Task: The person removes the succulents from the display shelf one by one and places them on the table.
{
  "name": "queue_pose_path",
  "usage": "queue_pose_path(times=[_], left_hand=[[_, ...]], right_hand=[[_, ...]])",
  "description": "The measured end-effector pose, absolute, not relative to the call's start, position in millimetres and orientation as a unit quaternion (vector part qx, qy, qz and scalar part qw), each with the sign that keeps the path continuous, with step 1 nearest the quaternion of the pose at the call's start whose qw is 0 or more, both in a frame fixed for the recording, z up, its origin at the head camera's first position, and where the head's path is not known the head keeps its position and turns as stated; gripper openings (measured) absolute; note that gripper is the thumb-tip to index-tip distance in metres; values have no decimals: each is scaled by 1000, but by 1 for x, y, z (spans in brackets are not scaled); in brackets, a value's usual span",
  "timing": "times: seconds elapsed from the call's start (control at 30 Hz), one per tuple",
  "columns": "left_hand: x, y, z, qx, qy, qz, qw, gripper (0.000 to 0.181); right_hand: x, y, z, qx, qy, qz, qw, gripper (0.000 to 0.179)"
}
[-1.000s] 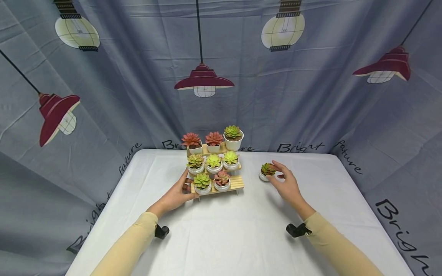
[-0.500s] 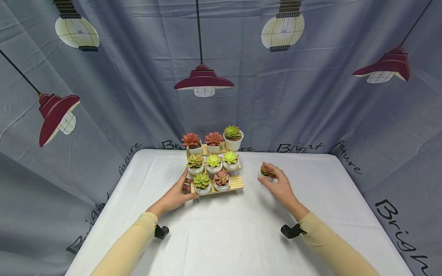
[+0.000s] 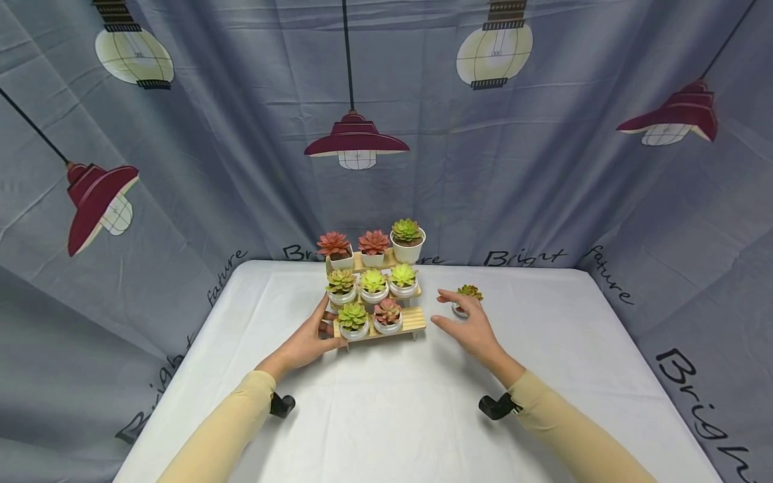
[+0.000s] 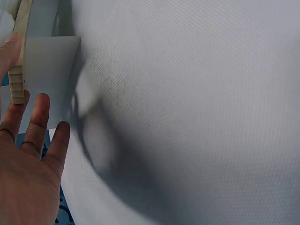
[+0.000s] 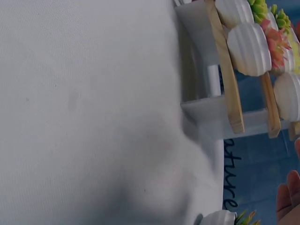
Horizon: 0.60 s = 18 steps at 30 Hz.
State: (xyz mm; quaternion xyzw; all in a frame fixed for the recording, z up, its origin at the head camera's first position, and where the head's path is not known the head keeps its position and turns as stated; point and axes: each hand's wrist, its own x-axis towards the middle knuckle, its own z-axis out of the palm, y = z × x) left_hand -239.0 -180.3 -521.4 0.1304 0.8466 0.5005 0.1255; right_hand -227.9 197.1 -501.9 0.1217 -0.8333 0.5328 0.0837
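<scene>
While the left hand [image 3: 306, 341] is gripping the tiered stand [image 3: 414, 319], where eight potted succulents [image 3: 373, 282] are already standing, the right hand [image 3: 473, 329] is hovering half-spread, holding nothing, and one loose succulent [image 3: 470, 292] is apparently remaining toward the far edge of the worktop [image 3: 392, 416].

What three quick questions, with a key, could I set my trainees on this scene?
1. Count: how many plants stand in the front row of the wooden stand?

2. True or false: the right hand grips the lone plant beside the stand.

3. Fill in: the ____ hand touches one end of the stand.

Key:
1. Two.
2. False; the right hand holds nothing.
3. Left; the left hand touches it.
</scene>
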Motion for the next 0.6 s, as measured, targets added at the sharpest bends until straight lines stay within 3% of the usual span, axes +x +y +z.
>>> queue_pose_path(times=[0.6], left_hand=[[-240,-181,-526,140,844,504,121,117]], right_hand=[[-226,166,-509,132,-838,528,43,58]])
